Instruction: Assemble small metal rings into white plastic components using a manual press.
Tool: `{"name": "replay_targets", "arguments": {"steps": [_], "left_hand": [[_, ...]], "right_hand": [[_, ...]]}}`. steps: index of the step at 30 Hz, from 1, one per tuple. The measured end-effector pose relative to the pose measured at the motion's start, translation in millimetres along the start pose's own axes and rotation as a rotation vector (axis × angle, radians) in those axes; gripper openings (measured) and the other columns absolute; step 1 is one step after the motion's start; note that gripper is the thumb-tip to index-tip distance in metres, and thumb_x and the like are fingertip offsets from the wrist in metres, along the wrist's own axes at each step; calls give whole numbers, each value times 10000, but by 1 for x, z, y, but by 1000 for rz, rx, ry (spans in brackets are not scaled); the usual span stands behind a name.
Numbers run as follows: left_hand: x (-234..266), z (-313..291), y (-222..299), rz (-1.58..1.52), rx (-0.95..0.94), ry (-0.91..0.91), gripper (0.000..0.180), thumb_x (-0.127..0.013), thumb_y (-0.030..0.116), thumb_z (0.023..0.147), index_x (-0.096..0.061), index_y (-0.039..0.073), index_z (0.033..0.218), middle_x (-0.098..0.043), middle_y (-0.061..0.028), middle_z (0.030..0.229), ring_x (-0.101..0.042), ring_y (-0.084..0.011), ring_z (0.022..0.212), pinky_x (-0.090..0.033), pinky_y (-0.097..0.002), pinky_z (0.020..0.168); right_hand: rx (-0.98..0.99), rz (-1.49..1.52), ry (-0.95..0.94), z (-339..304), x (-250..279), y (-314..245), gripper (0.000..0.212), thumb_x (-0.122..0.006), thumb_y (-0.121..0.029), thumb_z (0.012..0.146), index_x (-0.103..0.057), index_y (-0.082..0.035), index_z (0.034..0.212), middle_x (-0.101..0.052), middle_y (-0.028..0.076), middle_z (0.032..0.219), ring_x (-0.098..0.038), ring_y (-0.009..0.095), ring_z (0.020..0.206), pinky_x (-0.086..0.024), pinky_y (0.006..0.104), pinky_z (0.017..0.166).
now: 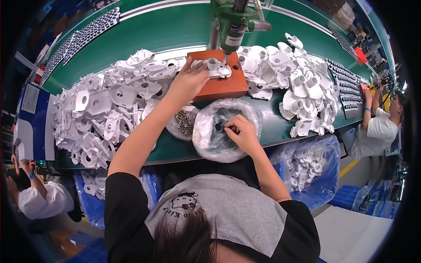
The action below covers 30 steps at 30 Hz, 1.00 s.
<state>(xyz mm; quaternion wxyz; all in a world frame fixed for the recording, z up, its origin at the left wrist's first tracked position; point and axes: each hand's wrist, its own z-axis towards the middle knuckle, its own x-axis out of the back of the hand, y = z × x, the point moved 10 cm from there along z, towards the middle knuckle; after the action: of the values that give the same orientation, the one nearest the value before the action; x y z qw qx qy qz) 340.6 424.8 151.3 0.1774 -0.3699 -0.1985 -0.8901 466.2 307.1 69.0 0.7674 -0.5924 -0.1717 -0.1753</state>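
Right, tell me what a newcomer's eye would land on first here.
Most striking are the two big heaps of white parts, one on the left and one on the right of the green bench. Between them, a green machine stands above an orange block, where the left hand touches a white part. Nearer, the right hand is at a clear plastic bag.

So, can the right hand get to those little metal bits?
Probably yes: the right hand is close by, though the rim of the clear plastic bag lies between it and the metal bits.
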Motion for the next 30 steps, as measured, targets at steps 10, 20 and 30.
{"name": "replay_targets", "arguments": {"steps": [10,20,30], "left_hand": [[-22,2,-8,-103,68,-157,247,-582,225,846,-578,-3,942,-569,-190,1142,-499,-340,1150,-331,-466,1037],[-12,-5,9,18,69,-36,515,-672,408,756,-581,-41,992,-543,-228,1194,-479,-373,1174,-356,-452,1019],[-4,-5,8,22,77,84,148,-588,124,781,-572,8,871,-605,-184,1100,-557,-337,1076,-432,-432,937]], "right_hand": [[-196,265,24,15,12,28,174,-634,5,817,-632,22,990,-646,49,953,-618,92,840,-488,206,736],[139,-50,301,128,68,-24,104,-619,-46,835,-649,34,895,-675,71,841,-632,109,718,-495,233,670],[356,-346,201,145,37,-40,88,-667,-38,761,-651,15,830,-642,100,792,-594,229,702,-479,314,655]]}}
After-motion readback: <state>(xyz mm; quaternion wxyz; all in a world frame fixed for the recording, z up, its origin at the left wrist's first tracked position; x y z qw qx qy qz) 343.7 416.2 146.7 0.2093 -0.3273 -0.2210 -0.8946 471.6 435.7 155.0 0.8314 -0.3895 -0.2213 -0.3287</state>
